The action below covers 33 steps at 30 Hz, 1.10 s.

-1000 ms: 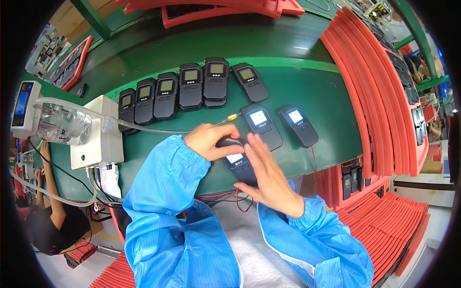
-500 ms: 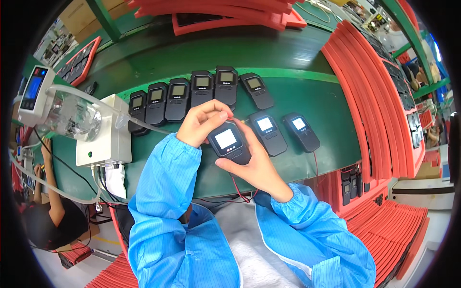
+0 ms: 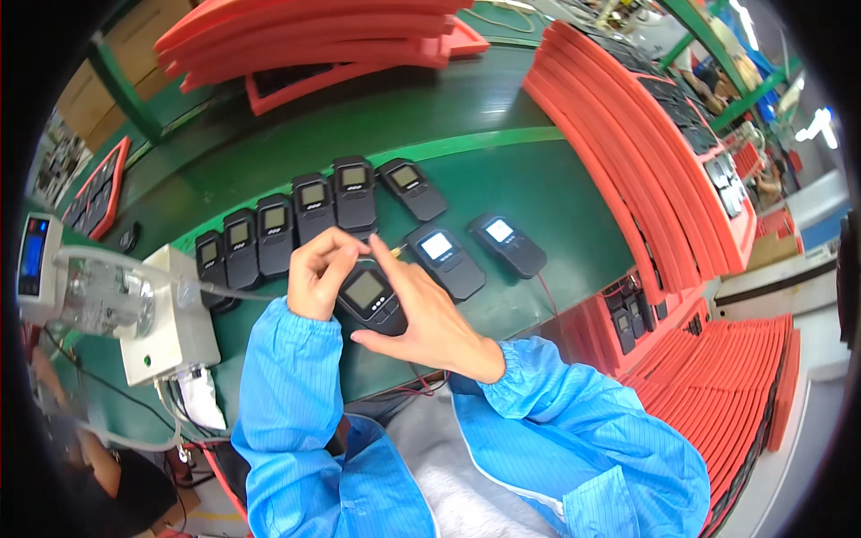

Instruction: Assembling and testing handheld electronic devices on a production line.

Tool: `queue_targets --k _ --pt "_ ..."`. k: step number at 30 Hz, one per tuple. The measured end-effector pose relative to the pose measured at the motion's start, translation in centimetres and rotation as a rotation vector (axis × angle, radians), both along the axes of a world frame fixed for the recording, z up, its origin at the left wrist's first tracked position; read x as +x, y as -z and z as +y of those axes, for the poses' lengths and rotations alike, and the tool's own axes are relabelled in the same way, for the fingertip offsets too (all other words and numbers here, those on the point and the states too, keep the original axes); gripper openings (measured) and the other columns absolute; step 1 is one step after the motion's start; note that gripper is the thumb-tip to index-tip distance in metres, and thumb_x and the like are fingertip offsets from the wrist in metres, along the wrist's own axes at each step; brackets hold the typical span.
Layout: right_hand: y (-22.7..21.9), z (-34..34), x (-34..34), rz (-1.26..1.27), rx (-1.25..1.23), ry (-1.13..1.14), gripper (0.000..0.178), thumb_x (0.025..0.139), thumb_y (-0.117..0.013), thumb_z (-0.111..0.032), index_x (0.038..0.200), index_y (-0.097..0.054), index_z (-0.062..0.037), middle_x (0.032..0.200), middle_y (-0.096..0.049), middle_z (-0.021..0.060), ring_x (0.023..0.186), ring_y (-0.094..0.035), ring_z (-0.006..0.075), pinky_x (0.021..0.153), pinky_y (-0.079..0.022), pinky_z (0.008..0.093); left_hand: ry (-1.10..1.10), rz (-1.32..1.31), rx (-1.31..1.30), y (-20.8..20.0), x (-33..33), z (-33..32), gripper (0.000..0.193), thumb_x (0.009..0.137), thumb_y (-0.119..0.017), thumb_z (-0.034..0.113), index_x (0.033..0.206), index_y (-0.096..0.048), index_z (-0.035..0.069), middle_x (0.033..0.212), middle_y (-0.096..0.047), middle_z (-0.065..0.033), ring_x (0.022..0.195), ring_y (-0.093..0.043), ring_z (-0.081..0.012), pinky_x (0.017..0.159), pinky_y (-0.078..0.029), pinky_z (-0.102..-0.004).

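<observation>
A black handheld meter (image 3: pixel 380 317) with a small grey screen and buttons is tilted in front of me. My right hand (image 3: pixel 435 316) grips it, thumb low and fingers reaching along its right side to the top. At the upper left edge of the meter, my left hand (image 3: pixel 321 271) has its fingers pinched together; what they hold is hidden. A clear tube (image 3: pixel 242 294) runs from the left toward that hand. Just right of my hands lie two meters with lit screens, a nearer one (image 3: pixel 457 272) and a farther one (image 3: pixel 520 255). A red wire trails below the held meter.
Several dark-screened meters (image 3: pixel 275 238) stand in a row behind my hands, and another meter (image 3: pixel 416 198) lies slanted beside them. A white box (image 3: pixel 175 336) with a clear jar (image 3: pixel 108 294) stands left. Stacked red foam trays (image 3: pixel 619 170) rise at right. Another person's arm shows lower left.
The held meter's screen has gone from brightly lit to grey. The whole view has shifted, so the bench things appear farther left. Both hands stay at the meter.
</observation>
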State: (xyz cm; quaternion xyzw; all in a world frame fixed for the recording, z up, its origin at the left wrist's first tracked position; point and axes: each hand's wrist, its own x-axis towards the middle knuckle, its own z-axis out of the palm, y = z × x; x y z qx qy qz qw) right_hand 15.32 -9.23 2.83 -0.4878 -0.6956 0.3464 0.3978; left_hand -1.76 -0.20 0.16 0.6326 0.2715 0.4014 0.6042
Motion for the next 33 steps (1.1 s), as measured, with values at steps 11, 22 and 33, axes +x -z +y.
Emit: queue_targets --k 11,22,33 --pt "-8.1 -1.9 19.1 -0.567 0.643 0.598 0.062 0.085 -0.063 -0.011 0.144 -0.043 -0.006 0.15 -0.04 0.0136 0.142 -0.032 0.0295 0.117 -0.02 0.0427 -0.173 0.08 0.025 0.2 1.8 -1.8 0.027 0.1 -0.049 0.021 0.112 -0.064 0.001 0.066 -0.055 0.0008 0.058 -0.051 -0.0068 0.052 -0.04 -0.0197" --pt "-10.4 -16.3 79.6 -1.286 0.35 0.929 0.05 0.1 -0.042 -0.027 0.144 -0.041 -0.0014 0.141 -0.047 0.0237 0.122 -0.051 0.0357 0.099 -0.04 0.0377 -0.222 0.419 0.728 1.4 4.5 -0.6 0.011 0.089 -0.065 0.017 0.096 -0.071 0.011 0.091 -0.072 -0.0071 0.076 -0.071 -0.0254 0.063 -0.057 -0.0327" --pt "-10.2 -18.2 89.1 -1.003 0.218 0.909 0.05 0.103 -0.038 -0.033 0.141 -0.044 -0.0021 0.147 -0.04 0.0206 0.133 -0.04 0.0329 0.11 -0.032 0.0394 -0.261 0.363 0.687 3.7 1.6 -0.6 0.01 0.09 -0.064 0.017 0.094 -0.071 0.011 0.082 -0.072 -0.0049 0.064 -0.069 -0.021 0.053 -0.053 -0.0302"
